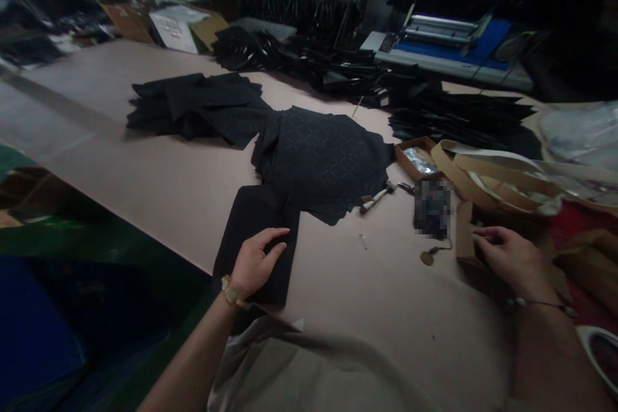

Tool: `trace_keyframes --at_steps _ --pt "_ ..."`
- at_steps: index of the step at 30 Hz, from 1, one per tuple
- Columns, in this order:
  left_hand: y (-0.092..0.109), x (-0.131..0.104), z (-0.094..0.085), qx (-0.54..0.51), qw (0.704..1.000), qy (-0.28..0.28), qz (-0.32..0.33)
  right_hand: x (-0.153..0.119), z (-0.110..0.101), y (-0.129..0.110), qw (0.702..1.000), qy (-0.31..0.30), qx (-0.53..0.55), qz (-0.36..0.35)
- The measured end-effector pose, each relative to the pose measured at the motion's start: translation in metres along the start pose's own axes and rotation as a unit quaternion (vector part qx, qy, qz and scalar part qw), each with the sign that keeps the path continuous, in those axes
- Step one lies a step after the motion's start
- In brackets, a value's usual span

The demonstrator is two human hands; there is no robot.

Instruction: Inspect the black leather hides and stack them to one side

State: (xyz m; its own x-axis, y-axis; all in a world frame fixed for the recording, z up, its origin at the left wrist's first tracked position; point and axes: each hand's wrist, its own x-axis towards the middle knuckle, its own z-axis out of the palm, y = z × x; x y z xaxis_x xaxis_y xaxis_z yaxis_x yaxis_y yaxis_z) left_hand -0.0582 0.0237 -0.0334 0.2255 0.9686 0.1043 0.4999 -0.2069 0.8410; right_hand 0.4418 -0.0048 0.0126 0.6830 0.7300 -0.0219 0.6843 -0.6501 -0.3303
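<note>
While the left hand [255,264] lies flat and spread on a plain black panel [255,241], palm down with nothing gripped, the pressure seems meant to keep that piece from sliding on the smooth worktop [159,174], since the panel sits at the near edge with 1 corner just over the rim. Just beyond the fingertips of this hand, touching the far edge of the panel, lies a stack of quilted black pieces [321,158], and farther off to its left sits a second heap of black fabric [193,106], so cut pieces stay within an easy reach. The right hand [506,257] rests on the rim of a small cardboard box [466,238], fingers loosely curled toward the inside; whether they pinch anything I cannot tell. Between the 2 hands, nearer the right one, a small hammer [379,196] lies beside the quilted stack, probably set down where either hand can take it. Beyond the right hand, tan strips [487,174] curl over one another.
</note>
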Motion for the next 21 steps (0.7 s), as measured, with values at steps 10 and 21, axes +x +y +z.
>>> trace_keyframes --at_steps 10,21 --pt "-0.002 -0.002 0.002 0.021 0.999 -0.003 0.025 0.003 0.007 0.013 0.994 0.097 0.039 -0.024" --pt "0.001 -0.002 0.004 0.056 0.997 -0.011 0.049 -0.029 0.010 -0.021 0.893 0.089 -0.028 -0.440"
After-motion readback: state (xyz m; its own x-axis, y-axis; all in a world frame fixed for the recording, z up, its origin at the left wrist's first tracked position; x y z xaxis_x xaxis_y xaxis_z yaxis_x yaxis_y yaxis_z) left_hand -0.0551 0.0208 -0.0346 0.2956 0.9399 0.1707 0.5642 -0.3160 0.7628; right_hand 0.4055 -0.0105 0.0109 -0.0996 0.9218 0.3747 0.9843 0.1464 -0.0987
